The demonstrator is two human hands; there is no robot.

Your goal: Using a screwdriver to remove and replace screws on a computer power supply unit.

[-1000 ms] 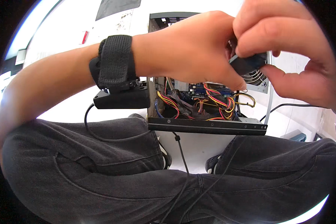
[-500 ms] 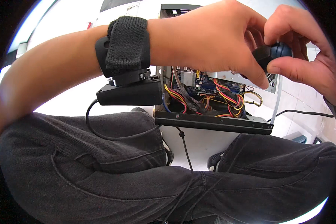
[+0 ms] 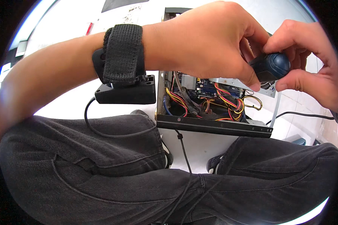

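My left hand point(image 3: 218, 43) reaches across from the left over an open computer case point(image 3: 214, 125) and is closed round a thick black and dark-blue handle, which looks like a screwdriver point(image 3: 277, 64). The rounded blue end points toward me; any shaft is hidden behind my fingers. At the right, my right hand point(image 3: 313, 62) curves its thumb and index finger about that end, its other fingers curled behind. Below my hands, the case shows a blue motherboard point(image 3: 202, 86), a silver heatsink point(image 3: 188, 81) and bundles of yellow, red and black wires point(image 3: 233, 105).
On my left wrist, a black strap point(image 3: 123, 54) carries a black box point(image 3: 125, 92) with a cable looping over my thigh. My legs point(image 3: 82, 161) lie either side of the case. A black cable point(image 3: 304, 113) runs right across the tiles. A thin red object point(image 3: 89, 29) lies far left.
Both hands and the screwdriver have shifted slightly down and left. The handle's blue end has tilted more toward me, and my right thumb and index finger are spread wider around it.
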